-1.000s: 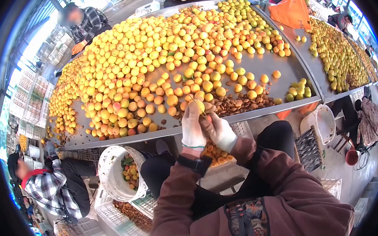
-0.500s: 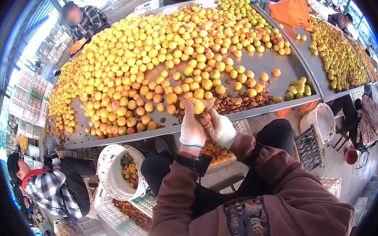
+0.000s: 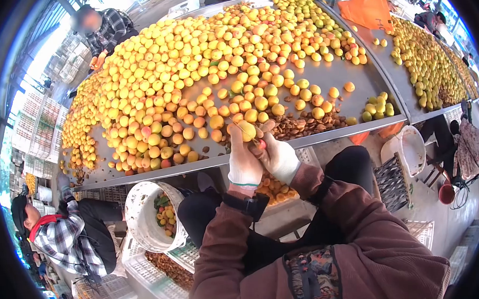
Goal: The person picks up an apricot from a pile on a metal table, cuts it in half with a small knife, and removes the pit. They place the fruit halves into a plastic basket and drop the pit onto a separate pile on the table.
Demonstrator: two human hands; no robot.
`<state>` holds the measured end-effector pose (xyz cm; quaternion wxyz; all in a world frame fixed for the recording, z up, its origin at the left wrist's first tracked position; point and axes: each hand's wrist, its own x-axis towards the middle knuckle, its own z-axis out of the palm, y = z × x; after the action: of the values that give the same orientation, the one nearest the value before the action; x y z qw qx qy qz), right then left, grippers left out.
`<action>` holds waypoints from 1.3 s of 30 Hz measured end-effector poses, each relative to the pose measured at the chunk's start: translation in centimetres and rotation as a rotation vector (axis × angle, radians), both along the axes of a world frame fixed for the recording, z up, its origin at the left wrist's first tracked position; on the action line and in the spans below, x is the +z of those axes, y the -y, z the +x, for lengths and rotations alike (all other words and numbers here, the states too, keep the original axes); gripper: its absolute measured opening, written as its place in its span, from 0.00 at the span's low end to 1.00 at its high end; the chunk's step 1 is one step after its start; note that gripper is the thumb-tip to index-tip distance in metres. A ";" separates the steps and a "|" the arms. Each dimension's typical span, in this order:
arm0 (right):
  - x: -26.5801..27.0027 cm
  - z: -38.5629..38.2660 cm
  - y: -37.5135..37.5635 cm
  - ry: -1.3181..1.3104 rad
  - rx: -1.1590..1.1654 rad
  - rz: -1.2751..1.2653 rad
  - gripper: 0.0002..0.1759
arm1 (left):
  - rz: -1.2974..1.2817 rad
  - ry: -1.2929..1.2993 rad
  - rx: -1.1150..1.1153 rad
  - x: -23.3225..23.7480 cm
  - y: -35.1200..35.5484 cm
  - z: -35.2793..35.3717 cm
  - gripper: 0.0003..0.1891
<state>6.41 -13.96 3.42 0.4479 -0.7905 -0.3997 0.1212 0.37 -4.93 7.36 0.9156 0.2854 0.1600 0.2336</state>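
Observation:
In front of the metal table's edge, my gloved left hand (image 3: 243,164) is closed round a yellow apricot (image 3: 246,131), held up between thumb and fingers. Pressed against it from the right is my gloved right hand (image 3: 281,159), its fingers curled in close to the fruit. A small red thing (image 3: 259,144) shows between the two hands; its kind and most of what the right fingers grip are hidden. Just beyond lie many loose apricots (image 3: 161,78) heaped on the table and a pile of brown apricot pits (image 3: 302,127).
Below the table's raised metal rim (image 3: 208,163) stands a white bucket (image 3: 141,220) with fruit and leaves inside. Crates (image 3: 162,286) of pits and apricots sit near my legs. An orange bag (image 3: 365,10) lies at the back right. Other people sit around the tables.
My hands stay together at the same spot, with the apricot tilted slightly between them. The view has shifted a little. At the far left, a co-worker's hands have moved.

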 end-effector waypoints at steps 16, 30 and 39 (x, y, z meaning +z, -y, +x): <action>1.1 -0.3 0.4 0.044 -0.036 0.119 0.16 | -0.112 -0.065 0.074 -1.8 -2.2 -0.4 0.22; 0.7 -0.1 -1.0 -0.110 -0.340 0.432 0.14 | 0.792 -0.378 0.138 -5.9 1.2 0.8 0.17; 1.5 0.3 0.2 0.225 -0.163 0.229 0.12 | -0.066 -0.268 -0.109 -6.3 1.0 0.4 0.16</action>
<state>6.68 -14.21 4.89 0.4958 -0.7727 -0.3931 -0.0512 0.77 -5.91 1.11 0.9062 0.2922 0.2726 0.1383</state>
